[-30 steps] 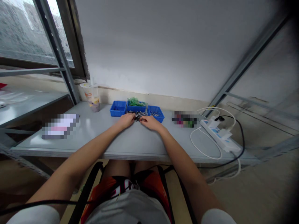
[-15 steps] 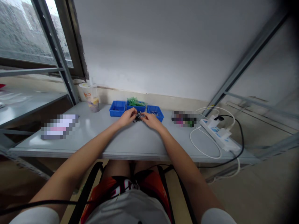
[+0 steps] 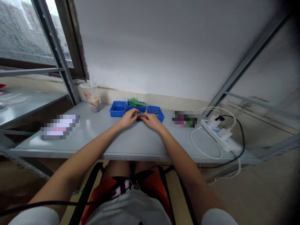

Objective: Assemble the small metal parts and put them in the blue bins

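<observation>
Black metal clips (image 3: 139, 117) sit pinched between the left hand (image 3: 128, 117) and right hand (image 3: 151, 119), fingers closed on them, near the worktop's (image 3: 131, 140) far edge before three blue trays (image 3: 117, 109). Probably light, stiff and springy; best gripped by the sides. Grey wall behind, window left.

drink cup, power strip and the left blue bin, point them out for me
drink cup (image 3: 92, 97), head view, on its clear side wall
power strip (image 3: 219, 134), head view, on its white top face
left blue bin (image 3: 117, 114), head view, on its front wall
</observation>
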Action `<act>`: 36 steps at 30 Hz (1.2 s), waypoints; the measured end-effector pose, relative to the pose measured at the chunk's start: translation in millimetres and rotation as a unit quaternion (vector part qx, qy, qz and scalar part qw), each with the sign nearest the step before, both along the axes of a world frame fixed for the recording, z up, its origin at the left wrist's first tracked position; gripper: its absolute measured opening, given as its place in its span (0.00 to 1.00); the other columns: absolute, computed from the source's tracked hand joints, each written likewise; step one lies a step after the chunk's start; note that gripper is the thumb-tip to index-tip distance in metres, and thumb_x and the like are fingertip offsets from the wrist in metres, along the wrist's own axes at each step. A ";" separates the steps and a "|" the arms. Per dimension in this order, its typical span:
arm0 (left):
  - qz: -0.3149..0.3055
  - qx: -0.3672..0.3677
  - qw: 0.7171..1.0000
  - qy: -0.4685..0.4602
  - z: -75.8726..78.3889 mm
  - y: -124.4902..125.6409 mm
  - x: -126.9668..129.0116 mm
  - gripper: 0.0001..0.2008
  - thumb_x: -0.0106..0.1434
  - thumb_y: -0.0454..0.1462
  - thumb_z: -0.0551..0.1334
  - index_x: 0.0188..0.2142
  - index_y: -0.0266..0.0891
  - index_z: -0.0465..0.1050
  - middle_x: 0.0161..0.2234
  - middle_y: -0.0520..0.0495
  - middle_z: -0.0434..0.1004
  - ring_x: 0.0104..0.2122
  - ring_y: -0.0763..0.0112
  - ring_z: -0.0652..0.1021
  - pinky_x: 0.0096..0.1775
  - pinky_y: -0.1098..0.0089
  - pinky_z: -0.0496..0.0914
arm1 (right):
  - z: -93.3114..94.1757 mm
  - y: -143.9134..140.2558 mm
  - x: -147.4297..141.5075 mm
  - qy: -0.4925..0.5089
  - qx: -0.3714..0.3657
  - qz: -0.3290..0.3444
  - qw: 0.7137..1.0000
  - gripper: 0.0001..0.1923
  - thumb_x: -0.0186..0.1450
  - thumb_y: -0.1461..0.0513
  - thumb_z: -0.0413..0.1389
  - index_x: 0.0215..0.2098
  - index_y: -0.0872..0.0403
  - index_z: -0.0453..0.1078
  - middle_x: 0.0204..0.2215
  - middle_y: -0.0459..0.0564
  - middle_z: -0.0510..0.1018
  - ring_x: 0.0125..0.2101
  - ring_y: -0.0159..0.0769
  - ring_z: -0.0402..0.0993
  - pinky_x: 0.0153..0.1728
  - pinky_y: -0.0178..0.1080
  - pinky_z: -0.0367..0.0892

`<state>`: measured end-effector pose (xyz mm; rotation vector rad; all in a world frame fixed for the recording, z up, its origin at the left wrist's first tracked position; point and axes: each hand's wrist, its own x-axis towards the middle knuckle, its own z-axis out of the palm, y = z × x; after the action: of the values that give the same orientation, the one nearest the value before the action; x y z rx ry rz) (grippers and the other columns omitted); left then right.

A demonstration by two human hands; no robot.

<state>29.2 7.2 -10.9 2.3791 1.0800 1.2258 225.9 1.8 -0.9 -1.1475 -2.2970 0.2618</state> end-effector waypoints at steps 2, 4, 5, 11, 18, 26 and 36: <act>0.023 0.026 0.999 0.010 0.7 0.0 -1.2 0.11 0.64 0.38 0.56 0.44 0.36 0.67 0.35 0.46 0.70 0.32 0.69 0.71 0.37 0.69 0.67 | 0.9 -0.5 0.1 0.002 0.001 -0.011 1.000 0.10 0.66 0.60 0.51 0.39 0.55 0.73 0.23 0.45 0.73 0.24 0.29 0.65 0.28 0.30 0.54; 0.032 0.037 0.998 0.036 0.9 0.0 -2.1 0.11 0.65 0.41 0.55 0.41 0.37 0.69 0.34 0.46 0.69 0.32 0.69 0.71 0.37 0.68 0.66 | 1.9 -1.1 0.0 0.004 0.004 -0.024 1.000 0.10 0.66 0.60 0.51 0.38 0.55 0.73 0.24 0.45 0.74 0.24 0.29 0.65 0.28 0.30 0.53; 0.027 0.036 0.998 0.052 0.7 0.0 -2.3 0.11 0.66 0.41 0.54 0.40 0.37 0.70 0.34 0.46 0.70 0.32 0.69 0.71 0.37 0.68 0.66 | 2.3 -1.4 -0.1 0.005 0.006 -0.030 1.000 0.10 0.66 0.59 0.51 0.38 0.55 0.73 0.24 0.46 0.75 0.24 0.29 0.66 0.28 0.30 0.53; -0.017 0.029 0.992 0.123 -1.4 -3.0 1.0 0.10 0.66 0.38 0.54 0.38 0.38 0.73 0.32 0.47 0.73 0.33 0.67 0.72 0.38 0.68 0.65 | 1.8 -0.5 -0.6 0.015 0.005 -0.048 0.999 0.11 0.67 0.58 0.51 0.38 0.55 0.73 0.28 0.49 0.78 0.26 0.31 0.69 0.28 0.30 0.54; -0.018 0.026 0.992 0.126 -0.7 -4.6 2.6 0.12 0.66 0.38 0.53 0.41 0.37 0.73 0.35 0.46 0.75 0.35 0.67 0.73 0.40 0.68 0.66 | 2.4 -1.1 -1.8 0.019 0.018 -0.045 0.999 0.12 0.67 0.56 0.51 0.37 0.54 0.73 0.27 0.48 0.77 0.26 0.31 0.69 0.29 0.31 0.55; -0.016 -0.015 0.997 0.074 0.3 -2.5 3.9 0.14 0.67 0.39 0.51 0.38 0.36 0.74 0.35 0.46 0.76 0.35 0.67 0.74 0.40 0.68 0.67 | 2.0 -1.0 -4.2 0.031 0.029 -0.043 0.998 0.12 0.66 0.56 0.52 0.36 0.54 0.72 0.27 0.47 0.77 0.26 0.30 0.68 0.28 0.30 0.55; -0.034 -0.084 0.995 0.029 -0.6 -0.1 3.0 0.14 0.64 0.42 0.55 0.34 0.35 0.75 0.29 0.48 0.75 0.30 0.70 0.72 0.34 0.71 0.66 | 2.1 -4.3 -7.2 -0.008 0.034 -0.013 0.999 0.09 0.66 0.57 0.53 0.38 0.54 0.71 0.28 0.46 0.77 0.28 0.30 0.69 0.30 0.31 0.55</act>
<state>32.2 7.2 -11.6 2.3159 1.0646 1.0079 218.7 -2.5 1.2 -1.1494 -2.2844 0.1640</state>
